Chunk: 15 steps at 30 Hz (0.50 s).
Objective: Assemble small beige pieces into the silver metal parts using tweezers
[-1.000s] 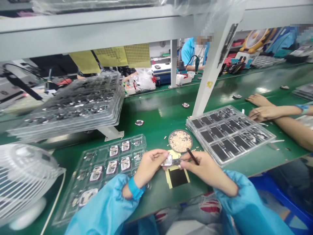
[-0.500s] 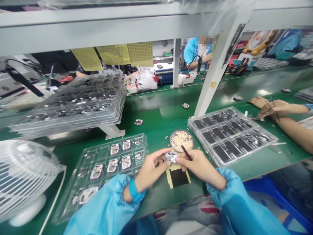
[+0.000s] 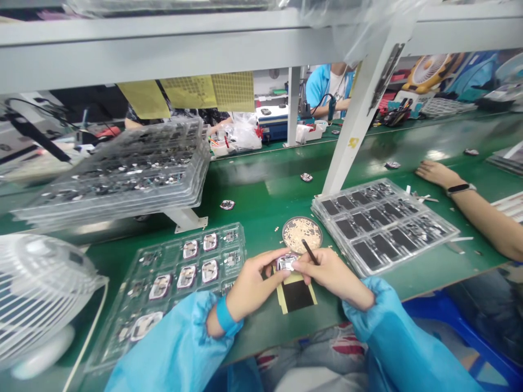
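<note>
My left hand (image 3: 259, 280) pinches a small rounded-square electronic module (image 3: 286, 262), with a pale board and a purplish edge. My right hand (image 3: 333, 272) grips a slim black tool (image 3: 310, 252), which slants up past the fingers; its working end is hidden at the module. The right fingertips meet the module's right side. Directly below lies a black pad (image 3: 297, 295) edged with yellow tape. Beyond the hands sits a round dish (image 3: 302, 219) of tiny beige pieces. To the left, a clear tray (image 3: 141, 302) carries several similar modules (image 3: 187, 276).
A clear tray (image 3: 359, 267) of black screen-like parts lies right, beside a white post (image 3: 347, 141). Stacked trays (image 3: 180, 193) stand on a raised support at left, behind a white fan (image 3: 44, 294). A co-worker's hand (image 3: 439, 173) rests on the right. Loose modules (image 3: 227, 204) lie on the green surface.
The co-worker's second hand and the thin tool in it have left the view at right. Loose modules on the green surface have shifted slightly left. My hands keep nearly the same pose.
</note>
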{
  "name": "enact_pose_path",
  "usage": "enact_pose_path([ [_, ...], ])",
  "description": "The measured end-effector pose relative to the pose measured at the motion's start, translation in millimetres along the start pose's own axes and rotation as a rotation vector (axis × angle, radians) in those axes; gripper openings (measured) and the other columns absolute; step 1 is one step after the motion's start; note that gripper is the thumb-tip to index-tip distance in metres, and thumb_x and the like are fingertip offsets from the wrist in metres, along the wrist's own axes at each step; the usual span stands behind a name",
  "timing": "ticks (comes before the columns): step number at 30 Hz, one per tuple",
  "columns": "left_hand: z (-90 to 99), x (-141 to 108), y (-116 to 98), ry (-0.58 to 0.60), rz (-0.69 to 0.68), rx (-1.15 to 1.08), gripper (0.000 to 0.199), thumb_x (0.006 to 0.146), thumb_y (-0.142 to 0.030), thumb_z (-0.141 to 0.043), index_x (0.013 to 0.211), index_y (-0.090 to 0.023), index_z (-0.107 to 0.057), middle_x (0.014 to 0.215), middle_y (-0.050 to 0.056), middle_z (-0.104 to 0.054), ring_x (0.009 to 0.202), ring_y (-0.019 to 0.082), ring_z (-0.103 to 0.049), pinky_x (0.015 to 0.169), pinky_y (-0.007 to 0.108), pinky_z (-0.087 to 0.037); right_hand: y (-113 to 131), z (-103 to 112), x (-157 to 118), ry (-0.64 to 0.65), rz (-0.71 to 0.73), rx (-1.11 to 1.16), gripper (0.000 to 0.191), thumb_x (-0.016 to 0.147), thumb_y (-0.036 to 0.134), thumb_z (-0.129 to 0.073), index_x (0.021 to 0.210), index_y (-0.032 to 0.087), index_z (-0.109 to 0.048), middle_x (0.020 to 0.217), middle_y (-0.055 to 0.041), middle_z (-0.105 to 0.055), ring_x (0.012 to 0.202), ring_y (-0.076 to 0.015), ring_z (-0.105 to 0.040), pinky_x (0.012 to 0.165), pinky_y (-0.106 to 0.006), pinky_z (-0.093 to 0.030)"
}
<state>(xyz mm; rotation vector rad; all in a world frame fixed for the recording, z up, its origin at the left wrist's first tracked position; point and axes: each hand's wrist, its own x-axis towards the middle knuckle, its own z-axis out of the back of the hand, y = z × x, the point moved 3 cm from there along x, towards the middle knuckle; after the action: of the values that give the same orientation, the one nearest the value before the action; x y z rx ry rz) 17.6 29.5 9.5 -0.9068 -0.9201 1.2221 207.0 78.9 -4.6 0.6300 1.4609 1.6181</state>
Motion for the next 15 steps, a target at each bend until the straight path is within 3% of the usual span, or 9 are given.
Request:
enact_pose_path([
  [3, 1.8, 0, -4, -0.036, -0.050, 0.045, 0.038, 0.085, -0.027, -0.072, 0.123, -0.027, -0.073, 0.111, 0.005, -0.075, 0.067, 0.015, -0.056, 0.062, 0.027, -0.048, 0, -3, -1, -0.027, -0.006, 0.000, 0.043, 0.087, 0.049, -0.068, 0.061, 0.015, -0.064, 0.054, 0.0010, -0.059, 0.053, -0.0096, -0.046, 0.056, -0.024, -0.034],
  [5, 2.3, 0, -4, -0.066, -0.023, 0.012, 0.038, 0.084, -0.029, -0.074, 0.122, -0.025, -0.073, 0.105, 0.005, -0.076, 0.067, 0.016, -0.059, 0.063, 0.028, -0.051, 2, -6, -2, -0.111, 0.021, 0.009, 0.036, 0.085, 0.045, -0.071, 0.067, 0.015, -0.063, 0.061, 0.0006, -0.061, 0.057, -0.0108, -0.050, 0.058, -0.024, -0.036],
  [9, -2.6, 0, 1, -0.041, 0.130, -0.323, 0.046, 0.079, -0.030, -0.080, 0.123, -0.018, -0.071, 0.108, 0.009, -0.077, 0.093, 0.024, -0.072, 0.084, 0.035, -0.059, 7, -16, -4, -0.285, 0.130, 0.122, 0.025, 0.078, 0.034, -0.076, 0.089, 0.017, -0.061, 0.084, -0.0010, -0.066, 0.077, -0.0148, -0.060, 0.067, -0.024, -0.045],
  [11, -5.4, 0, 2, -0.014, 0.162, -0.454, 0.048, 0.077, -0.028, -0.083, 0.122, -0.017, -0.071, 0.114, 0.011, -0.075, 0.105, 0.027, -0.071, 0.095, 0.037, -0.057, 8, -21, -3, -0.289, 0.148, 0.182, 0.025, 0.078, 0.032, -0.075, 0.094, 0.018, -0.061, 0.089, -0.0022, -0.066, 0.084, -0.0165, -0.063, 0.072, -0.026, -0.048],
  [15, -7.5, -1, 1, 0.011, 0.134, -0.473, 0.043, 0.081, -0.026, -0.080, 0.122, -0.019, -0.071, 0.120, 0.011, -0.073, 0.111, 0.027, -0.069, 0.100, 0.038, -0.055, 7, -25, -1, -0.237, 0.133, 0.248, 0.030, 0.077, 0.034, -0.077, 0.098, 0.017, -0.063, 0.091, -0.0040, -0.069, 0.087, -0.0186, -0.066, 0.079, -0.029, -0.052],
])
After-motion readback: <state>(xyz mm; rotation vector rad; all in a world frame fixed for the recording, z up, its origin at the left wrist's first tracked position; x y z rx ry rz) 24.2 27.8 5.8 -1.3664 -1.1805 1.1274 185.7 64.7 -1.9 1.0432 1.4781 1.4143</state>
